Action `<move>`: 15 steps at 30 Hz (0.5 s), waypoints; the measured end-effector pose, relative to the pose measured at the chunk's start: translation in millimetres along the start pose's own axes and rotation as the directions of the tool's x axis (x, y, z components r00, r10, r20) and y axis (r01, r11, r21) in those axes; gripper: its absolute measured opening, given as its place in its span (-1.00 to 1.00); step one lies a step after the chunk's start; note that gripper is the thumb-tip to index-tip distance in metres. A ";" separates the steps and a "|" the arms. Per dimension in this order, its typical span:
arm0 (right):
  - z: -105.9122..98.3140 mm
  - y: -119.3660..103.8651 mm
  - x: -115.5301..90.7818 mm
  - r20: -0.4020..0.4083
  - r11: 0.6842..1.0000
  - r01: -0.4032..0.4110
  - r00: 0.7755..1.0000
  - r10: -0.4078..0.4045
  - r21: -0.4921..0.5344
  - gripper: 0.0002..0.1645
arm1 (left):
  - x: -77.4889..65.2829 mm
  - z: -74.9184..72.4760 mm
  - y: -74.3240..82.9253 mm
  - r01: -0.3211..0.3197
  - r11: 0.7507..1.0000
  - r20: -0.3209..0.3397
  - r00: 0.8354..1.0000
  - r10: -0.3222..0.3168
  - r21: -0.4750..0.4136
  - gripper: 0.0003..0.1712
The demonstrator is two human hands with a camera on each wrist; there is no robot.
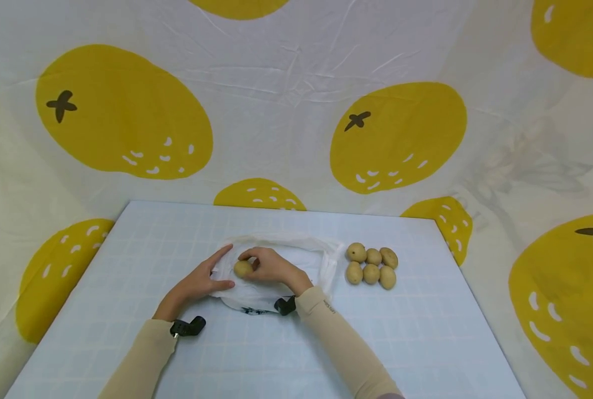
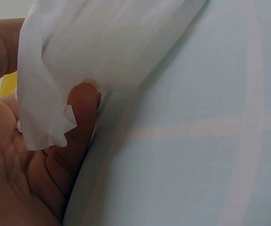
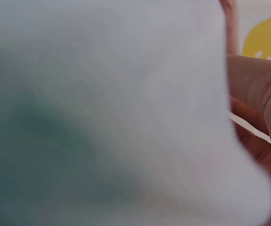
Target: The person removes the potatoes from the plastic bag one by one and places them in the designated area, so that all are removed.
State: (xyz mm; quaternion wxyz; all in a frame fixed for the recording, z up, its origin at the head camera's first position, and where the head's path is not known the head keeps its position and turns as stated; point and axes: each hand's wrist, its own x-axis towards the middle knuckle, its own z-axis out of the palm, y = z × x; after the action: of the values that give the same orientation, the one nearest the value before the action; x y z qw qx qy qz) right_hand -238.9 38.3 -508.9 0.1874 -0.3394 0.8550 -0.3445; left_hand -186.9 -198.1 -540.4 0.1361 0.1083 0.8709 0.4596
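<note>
A white plastic bag [image 1: 296,239] lies on the table with its mouth spread. Inside its outline, at the left end, my right hand [image 1: 274,266] pinches a small potato [image 1: 242,269] between thumb and fingers. My left hand [image 1: 204,279] is at the bag's left edge, thumb and forefinger spread wide and touching the plastic. In the left wrist view, white plastic [image 2: 107,42] lies between that thumb [image 2: 84,108] and the fingers. Blurred plastic [image 3: 173,94] fills most of the right wrist view and hides the fingertips of the right hand [image 3: 267,94].
Several potatoes [image 1: 371,273] sit in two rows just right of the bag. The table [image 1: 426,343] has a pale blue checked cover. Behind it hangs a white cloth [image 1: 276,127] with large yellow fruit prints.
</note>
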 end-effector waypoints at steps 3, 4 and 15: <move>1.6 1.1 0.1 -0.001 1.000 0.000 1.000 0.000 0.002 -0.50 | -0.7 0.2 -0.5 0.002 1.000 0.002 1.000 -0.002 -0.002 0.15; 1.9 1.4 0.2 0.000 1.000 0.000 1.000 0.000 0.002 -0.50 | -1.2 0.2 -0.7 0.004 1.000 0.002 1.000 -0.004 -0.007 0.15; -10.7 -1.4 -1.2 -0.012 1.000 -0.005 1.000 0.005 0.027 -0.50 | 1.0 0.0 2.3 0.010 1.000 0.006 1.000 -0.010 -0.005 0.14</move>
State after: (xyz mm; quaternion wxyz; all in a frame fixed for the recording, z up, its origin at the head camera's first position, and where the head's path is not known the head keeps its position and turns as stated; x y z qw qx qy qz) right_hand -243.4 43.3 -500.4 0.1877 -0.3325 0.8523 -0.3576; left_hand -187.7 -196.5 -538.7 0.1412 0.1050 0.8700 0.4606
